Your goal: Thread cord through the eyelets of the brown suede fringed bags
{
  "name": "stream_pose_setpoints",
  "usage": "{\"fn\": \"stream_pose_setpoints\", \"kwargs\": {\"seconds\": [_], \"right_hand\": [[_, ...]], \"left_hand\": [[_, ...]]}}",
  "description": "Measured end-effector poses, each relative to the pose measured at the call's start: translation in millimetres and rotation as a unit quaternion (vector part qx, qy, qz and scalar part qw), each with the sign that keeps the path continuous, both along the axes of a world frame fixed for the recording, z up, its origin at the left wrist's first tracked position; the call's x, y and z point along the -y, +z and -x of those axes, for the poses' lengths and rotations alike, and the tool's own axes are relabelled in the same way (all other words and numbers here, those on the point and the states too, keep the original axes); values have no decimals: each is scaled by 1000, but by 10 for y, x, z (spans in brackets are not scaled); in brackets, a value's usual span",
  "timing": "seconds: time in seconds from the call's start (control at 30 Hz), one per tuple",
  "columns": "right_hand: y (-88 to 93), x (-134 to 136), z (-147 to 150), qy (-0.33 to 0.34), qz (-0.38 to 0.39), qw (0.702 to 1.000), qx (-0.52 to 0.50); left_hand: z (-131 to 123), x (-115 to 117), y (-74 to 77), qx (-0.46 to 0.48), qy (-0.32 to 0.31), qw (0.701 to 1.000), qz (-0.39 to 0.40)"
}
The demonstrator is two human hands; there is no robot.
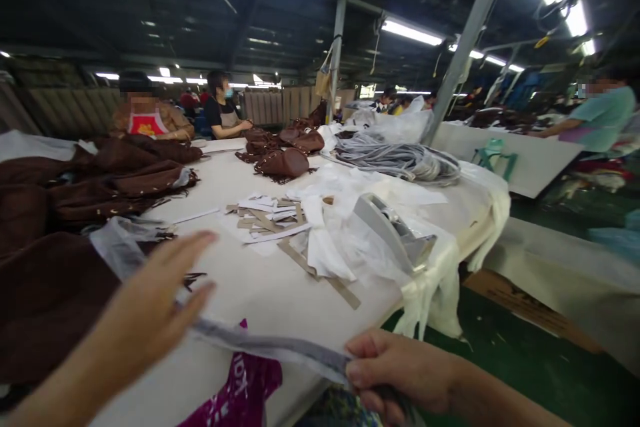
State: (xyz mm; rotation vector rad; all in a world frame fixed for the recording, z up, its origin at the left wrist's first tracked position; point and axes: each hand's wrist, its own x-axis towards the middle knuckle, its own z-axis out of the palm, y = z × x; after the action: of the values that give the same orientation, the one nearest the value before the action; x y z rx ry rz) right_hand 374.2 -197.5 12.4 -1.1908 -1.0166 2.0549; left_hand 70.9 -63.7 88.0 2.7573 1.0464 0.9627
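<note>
At nine o'clock in our view lie the brown pieces [125,180], fringed along their edges; if our slack drifted that way, those fringes could snag it. Our left hand [155,307], at eight o'clock, is unclenched with thumb and fingers apart. We cannot tell whether it touches the grey strip [275,345], which runs from beside that hand, between six and seven o'clock, across to five. With no visible pinch on this side, we judge the strip could twist or slip when pulled from the other end.

At seven o'clock, a purple packet [250,380] lies under the strip's line; its slick film might slide along with a drag. Near the centre, loose scraps [273,220] could cling or get swept up if we reached across the table [240,287].

The grey device [387,230] at four o'clock sits close to the table's edge, so a bumped elbow might tip it off. Our right hand [395,370], at five o'clock, grasps the strip between thumb and fingers; a hard tug there could crease it.
</note>
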Motion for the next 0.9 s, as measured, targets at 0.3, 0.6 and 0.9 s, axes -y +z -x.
{"fn": "stream_pose_setpoints", "kwargs": {"seconds": [0.3,0.6,0.9], "right_hand": [[-24,-243,246,32,-5,997,-65],[-167,-253,-81,33,-45,996,-74],[649,-706,370,82,-484,862,124]], "left_hand": [[-761,231,-766,-281,-111,953,-22],[27,-502,-698,-262,23,964,-42],[-255,-129,-274,-114,-52,992,-34]]}}
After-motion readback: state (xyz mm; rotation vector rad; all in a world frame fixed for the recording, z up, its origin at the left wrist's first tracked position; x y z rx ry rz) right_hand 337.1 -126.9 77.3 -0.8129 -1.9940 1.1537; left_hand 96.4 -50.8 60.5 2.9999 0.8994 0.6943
